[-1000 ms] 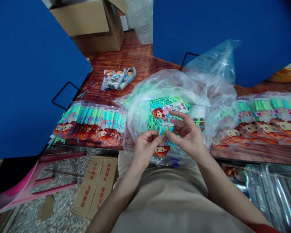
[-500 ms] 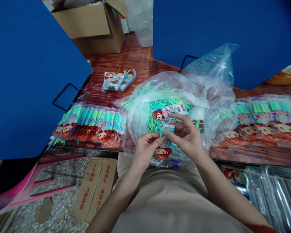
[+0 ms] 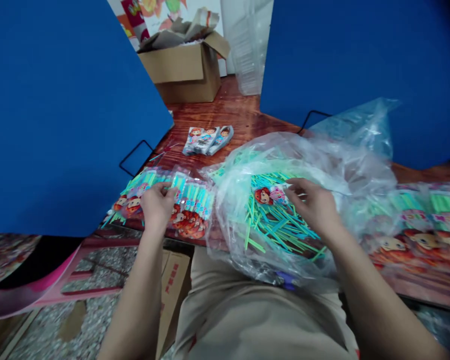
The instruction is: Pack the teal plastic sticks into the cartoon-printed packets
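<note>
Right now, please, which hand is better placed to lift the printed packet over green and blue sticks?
Probably the right hand: it touches that packet; the left hand is at filled clear packets.

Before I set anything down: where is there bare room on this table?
Bare wood shows between the open carton, the small packets and the clear bag. The front is crowded: straw packs flank the bag, the left hand is at the left packs, and the right hand touches a printed packet over the loose straws.
</note>
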{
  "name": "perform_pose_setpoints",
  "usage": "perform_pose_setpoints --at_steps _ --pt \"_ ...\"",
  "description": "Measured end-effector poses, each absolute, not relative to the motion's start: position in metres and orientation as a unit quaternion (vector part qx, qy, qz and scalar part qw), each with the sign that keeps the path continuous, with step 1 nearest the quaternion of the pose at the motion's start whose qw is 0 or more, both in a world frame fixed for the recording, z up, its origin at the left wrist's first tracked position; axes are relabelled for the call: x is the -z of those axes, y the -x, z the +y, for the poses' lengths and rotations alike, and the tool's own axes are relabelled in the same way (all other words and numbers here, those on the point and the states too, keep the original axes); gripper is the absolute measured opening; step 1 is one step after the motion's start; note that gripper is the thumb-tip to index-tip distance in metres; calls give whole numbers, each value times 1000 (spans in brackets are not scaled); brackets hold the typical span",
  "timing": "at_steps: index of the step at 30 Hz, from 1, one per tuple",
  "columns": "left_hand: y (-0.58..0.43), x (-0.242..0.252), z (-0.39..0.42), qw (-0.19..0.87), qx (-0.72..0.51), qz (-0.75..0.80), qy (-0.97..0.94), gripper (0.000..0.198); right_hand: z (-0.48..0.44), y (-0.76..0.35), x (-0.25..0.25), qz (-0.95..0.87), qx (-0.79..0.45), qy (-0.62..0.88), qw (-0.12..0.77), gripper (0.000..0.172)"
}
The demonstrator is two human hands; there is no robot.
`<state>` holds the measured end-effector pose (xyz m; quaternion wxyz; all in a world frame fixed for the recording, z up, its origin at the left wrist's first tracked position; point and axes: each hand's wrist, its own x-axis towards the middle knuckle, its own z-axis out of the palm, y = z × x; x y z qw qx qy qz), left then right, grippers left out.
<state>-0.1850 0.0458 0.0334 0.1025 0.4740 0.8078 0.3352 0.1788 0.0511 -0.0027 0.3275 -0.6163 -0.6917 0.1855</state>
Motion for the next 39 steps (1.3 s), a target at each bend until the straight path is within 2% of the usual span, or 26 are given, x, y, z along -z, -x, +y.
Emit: perform_pose_setpoints --at_steps 3,7,11,14,21,25,28,31,33,36,39 --pt "181 -24 50 -25 -191 836 -514 46 74 -179 4 -730 -77 651 193 34" --pt "162 -24 41 -96 -191 802 -558 44 85 -185 5 -747 -39 663 29 43" --pt "151 -29 36 -131 -229 758 -597 37 89 -197 7 -751 -41 659 -16 56" --pt "139 -30 34 -129 -254 714 -640 31 94 -202 9 -744 -41 667 -27 53" --pt "91 -21 28 -99 -297 583 -749 23 101 -210 11 -762 -35 644 56 19" --pt "66 -19 26 -52 -300 540 -784 21 92 -215 4 -766 -3 636 93 27" --pt "44 -25 26 -28 -300 509 -806 24 81 -216 -10 -782 5 600 168 28" --pt "21 -36 26 -3 -299 478 -826 37 65 -210 -32 -799 -77 523 288 22" --pt "8 -41 27 31 -303 472 -827 35 54 -203 -45 -797 -177 464 344 15" --pt "-3 -42 26 152 -341 506 -778 17 43 -195 -54 -743 -276 446 416 16" --pt "-4 -38 23 372 -378 521 -669 11 40 -190 -50 -671 -380 444 456 25"
